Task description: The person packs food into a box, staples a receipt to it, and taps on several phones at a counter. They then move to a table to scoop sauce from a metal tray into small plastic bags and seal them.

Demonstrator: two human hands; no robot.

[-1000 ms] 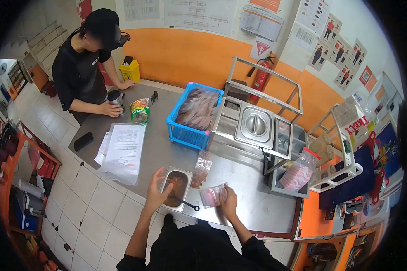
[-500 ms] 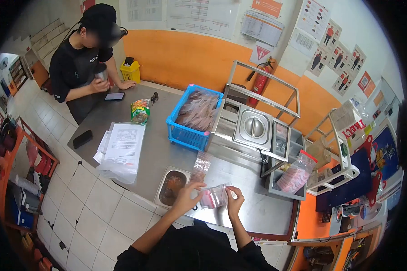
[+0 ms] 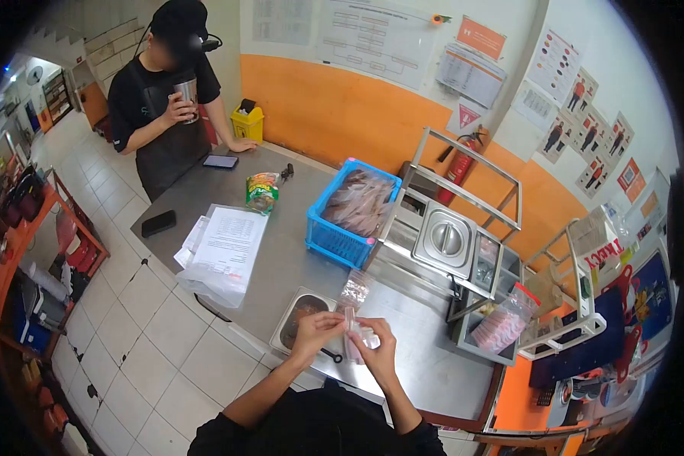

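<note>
Close together over the front of the steel table, my left hand (image 3: 317, 336) and my right hand (image 3: 378, 353) both pinch a small clear plastic bag (image 3: 352, 351). The bag is gathered narrow between my fingers, and a pinkish tint shows on it. Beside my left hand sits a small steel pan (image 3: 279, 334) with reddish-brown food in it, partly covered by that hand. A black handle end (image 3: 333, 356) sticks out near the pan. Just beyond my hands another clear plastic bag (image 3: 356, 287) lies flat on the table.
A blue basket (image 3: 331, 245) full of filled bags stands ahead, next to a steel rack with a lidded pan (image 3: 446, 239). Papers (image 3: 232, 243), a green packet (image 3: 262, 193) and phones lie leftward. Across the table a person (image 3: 167, 114) holds a metal cup (image 3: 187, 100). Pink bags (image 3: 498, 328) sit right.
My hands have drawn closer together, and the bag went from spread flat to gathered narrow. The co-worker has raised the cup. The whole view has shifted slightly.
</note>
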